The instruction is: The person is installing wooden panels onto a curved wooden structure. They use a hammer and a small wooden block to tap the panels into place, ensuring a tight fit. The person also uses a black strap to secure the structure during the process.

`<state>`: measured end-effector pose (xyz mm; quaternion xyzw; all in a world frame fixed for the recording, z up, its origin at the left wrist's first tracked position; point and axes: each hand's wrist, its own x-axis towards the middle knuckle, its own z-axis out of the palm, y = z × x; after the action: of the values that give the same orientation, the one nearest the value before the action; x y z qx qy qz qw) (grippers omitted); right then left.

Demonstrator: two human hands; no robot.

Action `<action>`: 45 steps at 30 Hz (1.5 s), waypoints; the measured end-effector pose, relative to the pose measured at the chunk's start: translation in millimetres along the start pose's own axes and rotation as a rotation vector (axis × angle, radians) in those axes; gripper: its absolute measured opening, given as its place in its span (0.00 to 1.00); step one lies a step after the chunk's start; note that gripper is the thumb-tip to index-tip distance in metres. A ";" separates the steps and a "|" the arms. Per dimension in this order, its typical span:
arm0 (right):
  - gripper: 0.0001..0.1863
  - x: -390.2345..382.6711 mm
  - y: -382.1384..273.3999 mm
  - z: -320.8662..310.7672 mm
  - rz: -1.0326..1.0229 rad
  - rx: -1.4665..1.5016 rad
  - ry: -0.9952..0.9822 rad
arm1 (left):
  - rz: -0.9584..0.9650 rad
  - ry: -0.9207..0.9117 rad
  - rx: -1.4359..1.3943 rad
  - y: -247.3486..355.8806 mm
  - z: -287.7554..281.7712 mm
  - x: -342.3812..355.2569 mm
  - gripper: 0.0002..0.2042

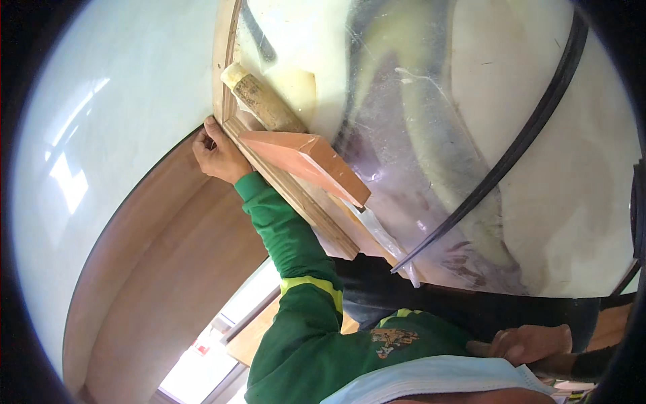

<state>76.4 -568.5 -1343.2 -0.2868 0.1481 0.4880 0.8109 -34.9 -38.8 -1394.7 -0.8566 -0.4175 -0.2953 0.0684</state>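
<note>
My left hand is at the near end of a curved wooden edge strip, where a straight wooden batten meets it. Its fingers are curled closed, with the thumb pressed against the wood. Beside the batten rests an orange wedge-shaped block. Just past it lies a brown cylinder with a pale end. At the lower right, my right hand hangs near my green top with fingers bent; anything inside it is hidden.
A long black rubber-like strip crosses the glossy, stained pale surface. Clear plastic wrap lies by the batten's near end. Left of my arm are a curved brown panel and a shiny white curved surface.
</note>
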 end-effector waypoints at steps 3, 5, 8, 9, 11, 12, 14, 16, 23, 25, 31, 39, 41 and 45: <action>0.20 2.5 -1.6 -0.1 0.009 0.011 0.008 | 0.046 -0.039 0.035 2.4 -0.3 0.4 0.22; 0.20 2.2 -1.7 -2.0 0.001 0.027 0.004 | 0.069 -0.034 0.059 7.4 -3.7 2.4 0.22; 0.20 0.0 0.4 -7.5 -0.016 0.049 -0.002 | 0.084 -0.023 0.095 17.0 -6.7 6.0 0.21; 0.20 4.4 -3.9 -1.0 0.012 0.037 0.008 | 0.056 -0.044 0.122 11.3 -4.6 0.2 0.21; 0.20 5.8 -3.3 -3.2 0.011 0.045 0.013 | 0.064 -0.049 0.111 16.4 -5.5 -0.8 0.21; 0.20 4.3 -2.7 0.1 0.009 0.050 0.007 | 0.067 -0.052 0.105 18.0 -6.0 -0.4 0.21; 0.19 3.3 -2.4 -0.1 0.009 0.059 0.004 | 0.069 -0.059 0.121 17.9 -7.5 0.4 0.21; 0.19 2.9 -0.8 0.5 0.009 0.068 0.004 | 0.087 -0.065 0.117 15.3 -8.3 0.4 0.20; 0.19 1.7 0.9 1.9 0.013 0.088 0.005 | 0.134 -0.040 0.081 3.6 -7.2 -6.3 0.19; 0.18 1.9 1.6 2.5 0.012 0.092 0.004 | 0.133 -0.034 0.082 3.3 -7.4 -5.9 0.19; 0.18 2.3 4.3 4.1 0.011 0.088 0.007 | 0.144 -0.006 0.090 -5.4 -4.2 -4.9 0.19; 0.17 3.3 9.0 5.4 -0.002 0.085 0.007 | 0.199 0.051 0.118 3.0 -2.2 -3.1 0.19; 0.17 4.0 9.8 5.1 -0.005 0.083 0.013 | 0.175 0.010 0.119 8.6 -3.8 -4.0 0.17; 0.17 5.0 8.6 7.6 -0.016 0.057 0.013 | 0.168 -0.004 0.133 10.3 -5.0 -3.9 0.16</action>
<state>71.0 -557.2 -1342.5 -0.2678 0.1649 0.4755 0.8216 -31.2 -49.9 -1391.5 -0.8828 -0.3629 -0.2585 0.1487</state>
